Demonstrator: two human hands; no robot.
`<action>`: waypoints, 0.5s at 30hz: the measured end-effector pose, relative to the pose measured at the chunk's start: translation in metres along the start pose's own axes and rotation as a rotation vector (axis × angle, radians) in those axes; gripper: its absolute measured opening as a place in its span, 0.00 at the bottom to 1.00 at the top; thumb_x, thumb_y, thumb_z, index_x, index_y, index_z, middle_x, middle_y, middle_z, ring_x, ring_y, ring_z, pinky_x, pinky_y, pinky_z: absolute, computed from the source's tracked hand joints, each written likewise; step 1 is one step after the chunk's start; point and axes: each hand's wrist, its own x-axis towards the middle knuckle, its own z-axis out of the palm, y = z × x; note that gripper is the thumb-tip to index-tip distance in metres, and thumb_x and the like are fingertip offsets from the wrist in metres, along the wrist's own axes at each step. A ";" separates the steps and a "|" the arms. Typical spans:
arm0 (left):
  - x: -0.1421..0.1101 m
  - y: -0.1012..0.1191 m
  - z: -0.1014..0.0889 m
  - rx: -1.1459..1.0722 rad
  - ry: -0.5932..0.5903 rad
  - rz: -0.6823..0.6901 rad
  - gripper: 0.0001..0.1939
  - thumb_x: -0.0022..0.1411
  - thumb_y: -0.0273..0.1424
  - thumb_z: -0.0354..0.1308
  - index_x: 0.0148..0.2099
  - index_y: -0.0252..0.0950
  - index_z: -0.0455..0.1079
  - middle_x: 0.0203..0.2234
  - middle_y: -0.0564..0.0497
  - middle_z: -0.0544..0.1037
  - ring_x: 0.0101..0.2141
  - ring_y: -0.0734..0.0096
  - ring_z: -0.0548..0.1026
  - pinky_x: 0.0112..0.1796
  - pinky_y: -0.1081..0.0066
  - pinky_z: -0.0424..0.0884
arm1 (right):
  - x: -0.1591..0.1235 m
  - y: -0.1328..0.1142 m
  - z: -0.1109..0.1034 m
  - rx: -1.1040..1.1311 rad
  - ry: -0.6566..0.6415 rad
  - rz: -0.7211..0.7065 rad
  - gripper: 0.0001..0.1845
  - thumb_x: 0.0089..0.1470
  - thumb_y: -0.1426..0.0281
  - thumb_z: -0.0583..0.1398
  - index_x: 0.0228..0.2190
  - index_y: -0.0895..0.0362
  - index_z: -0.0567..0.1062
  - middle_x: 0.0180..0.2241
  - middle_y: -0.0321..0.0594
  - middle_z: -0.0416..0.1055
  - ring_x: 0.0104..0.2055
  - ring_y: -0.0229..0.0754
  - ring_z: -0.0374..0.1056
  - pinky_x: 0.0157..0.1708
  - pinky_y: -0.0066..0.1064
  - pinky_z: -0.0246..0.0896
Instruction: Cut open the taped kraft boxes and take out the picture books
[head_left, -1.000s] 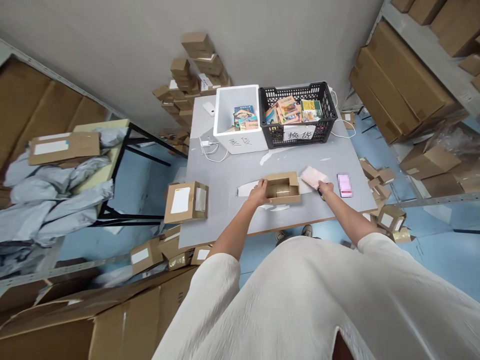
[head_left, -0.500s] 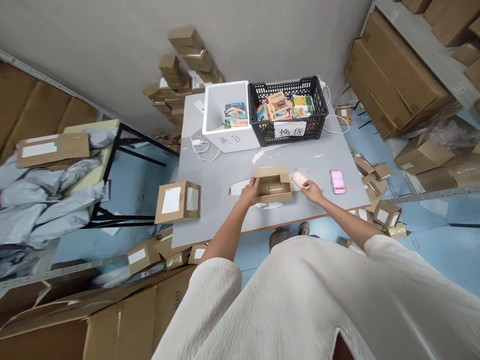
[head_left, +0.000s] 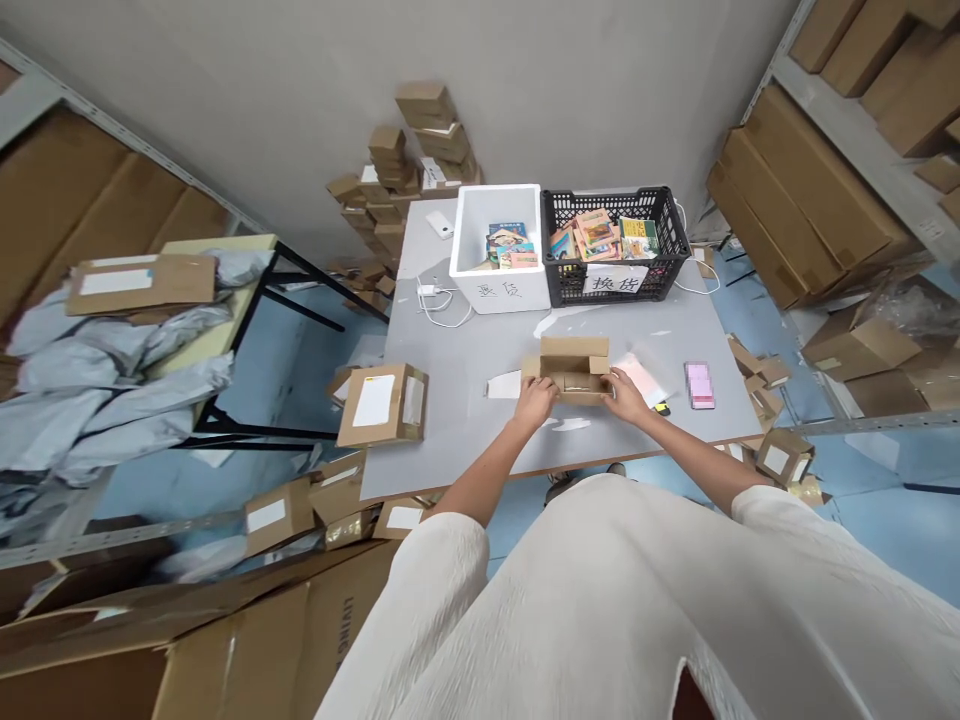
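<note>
A small open cardboard box (head_left: 576,348) stands on the grey table (head_left: 465,440) with its back flap raised. My left hand (head_left: 535,402) grips its left front corner, fingers bent over the edge. At the right end, my right hand (head_left: 625,397) holds the side wall and flap with thumb and fingers. The inside shows bare cardboard as far as I can see. Just beyond my right hand lies a flat pale pink item in clear wrap (head_left: 643,378). A small yellow and black object (head_left: 661,408) sits by my right wrist, its kind unclear.
A white foam box (head_left: 495,292) and a black plastic crate (head_left: 611,282), both holding booklets, stand at the back. A closed carton (head_left: 382,405) is at the left, a pink-screened phone (head_left: 700,385) at the right. Parcels and cartons crowd the floor and shelves around.
My right hand has let go of the pale pink item, which now lies on the table, and has moved left onto the box. The camera view has shifted.
</note>
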 end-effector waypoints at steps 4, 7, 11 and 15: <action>0.000 -0.020 -0.022 -0.012 0.076 0.028 0.20 0.75 0.30 0.49 0.57 0.48 0.80 0.51 0.42 0.79 0.57 0.50 0.72 0.70 0.45 0.53 | 0.015 -0.026 -0.010 -0.032 0.087 -0.046 0.26 0.65 0.67 0.59 0.63 0.54 0.74 0.74 0.55 0.57 0.73 0.59 0.60 0.71 0.52 0.61; 0.001 -0.044 -0.037 0.005 0.124 0.022 0.19 0.76 0.31 0.48 0.58 0.47 0.79 0.52 0.42 0.78 0.57 0.49 0.72 0.71 0.44 0.51 | 0.039 -0.047 -0.010 -0.007 0.123 -0.079 0.26 0.65 0.68 0.59 0.63 0.55 0.74 0.75 0.55 0.56 0.73 0.59 0.60 0.71 0.53 0.61; 0.003 -0.086 -0.047 0.014 0.172 -0.026 0.18 0.74 0.30 0.52 0.58 0.45 0.79 0.53 0.40 0.78 0.57 0.47 0.72 0.70 0.43 0.51 | 0.078 -0.073 0.010 0.107 0.084 -0.107 0.28 0.63 0.68 0.60 0.64 0.55 0.74 0.75 0.55 0.55 0.73 0.59 0.61 0.70 0.54 0.64; 0.005 -0.129 -0.047 0.013 0.234 -0.083 0.18 0.73 0.25 0.49 0.52 0.42 0.80 0.49 0.39 0.78 0.54 0.49 0.74 0.69 0.46 0.54 | 0.113 -0.094 0.042 0.259 0.038 -0.113 0.29 0.61 0.65 0.62 0.62 0.54 0.76 0.76 0.52 0.54 0.78 0.59 0.53 0.71 0.54 0.63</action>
